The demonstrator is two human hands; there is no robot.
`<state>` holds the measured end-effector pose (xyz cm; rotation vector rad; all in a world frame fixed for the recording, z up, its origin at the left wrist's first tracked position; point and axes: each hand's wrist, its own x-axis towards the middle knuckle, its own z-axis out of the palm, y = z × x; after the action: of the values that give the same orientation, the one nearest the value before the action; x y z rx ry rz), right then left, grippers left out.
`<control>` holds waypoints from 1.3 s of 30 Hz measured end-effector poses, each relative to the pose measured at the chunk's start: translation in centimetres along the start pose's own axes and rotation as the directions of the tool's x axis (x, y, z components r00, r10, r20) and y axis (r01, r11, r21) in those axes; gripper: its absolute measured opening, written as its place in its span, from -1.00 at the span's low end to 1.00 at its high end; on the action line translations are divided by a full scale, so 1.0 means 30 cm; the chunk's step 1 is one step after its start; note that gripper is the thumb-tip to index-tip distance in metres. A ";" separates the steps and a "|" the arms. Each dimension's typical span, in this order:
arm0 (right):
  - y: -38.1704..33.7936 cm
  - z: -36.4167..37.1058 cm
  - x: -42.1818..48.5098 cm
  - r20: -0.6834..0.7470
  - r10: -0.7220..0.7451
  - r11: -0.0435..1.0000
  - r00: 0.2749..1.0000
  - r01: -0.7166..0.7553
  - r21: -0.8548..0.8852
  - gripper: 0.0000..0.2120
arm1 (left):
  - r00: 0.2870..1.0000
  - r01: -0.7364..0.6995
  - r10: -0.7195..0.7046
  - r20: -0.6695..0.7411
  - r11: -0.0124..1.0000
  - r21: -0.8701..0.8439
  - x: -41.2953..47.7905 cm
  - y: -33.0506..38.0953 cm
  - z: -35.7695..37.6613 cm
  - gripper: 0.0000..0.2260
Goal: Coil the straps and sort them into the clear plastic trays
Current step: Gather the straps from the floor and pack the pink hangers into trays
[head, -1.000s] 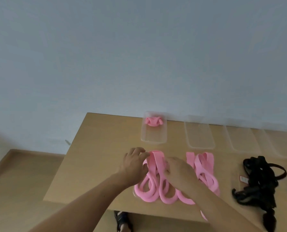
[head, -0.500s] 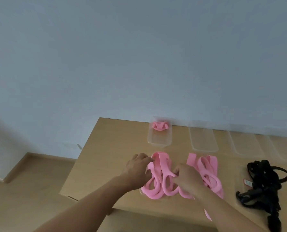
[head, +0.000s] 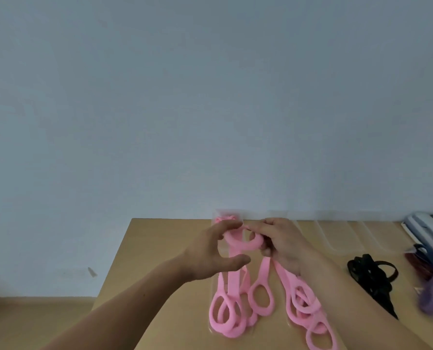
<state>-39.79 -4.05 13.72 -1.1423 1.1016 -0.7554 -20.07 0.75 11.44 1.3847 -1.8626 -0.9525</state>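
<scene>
Hands meet over the back of the wooden counter (head: 159,248), working a pink strap (head: 238,242) that is partly wound into a small loop held just above the surface. The right hand (head: 283,245) grips the loop's right side, its fingers curled round the band. The left hand (head: 215,251) arches over the loop's left side with its fingers spread wide: the fingertips rest on the top of the loop while the thumb sticks out well below it, clear of the band. From the loop, pink lengths run down toward the near edge and end among the loose pink straps (head: 224,314) lying in looped bunches there; which of them belong to the held strap I cannot tell. Behind the hands, along the back edge, stands a row of clear trays. The leftmost tray (head: 236,213) holds a coiled pink strap (head: 225,219) at its far end, while the other trays (head: 335,238) are faint and hard to read. Black straps (head: 371,274) lie in a heap to the right, well apart from the pink ones, and blurred purple straps (head: 432,294) sit at the right border. A pale blue-grey wall (head: 210,97) fills the upper view.
</scene>
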 end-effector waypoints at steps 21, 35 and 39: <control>-0.280 0.074 -0.153 0.189 -0.479 0.726 0.858 0.507 -0.464 -0.75 | 0.995 0.008 -0.048 -0.092 0.917 -0.398 0.007 0.240 -0.177 -0.78; -0.189 0.119 -0.130 0.113 -0.734 0.486 0.670 0.633 -0.602 -0.90 | 0.983 0.174 -0.169 0.067 0.766 -0.619 -0.057 0.283 -0.184 -0.61; -0.175 0.118 -0.129 0.165 -0.793 0.337 0.587 0.648 -0.683 -0.90 | 0.984 0.174 -0.154 0.089 0.726 -0.665 -0.059 0.275 -0.173 -0.70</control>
<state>-37.33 -0.89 19.96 -2.3736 1.0232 -1.2264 -19.61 3.08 21.06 1.0768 -1.2032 -1.5510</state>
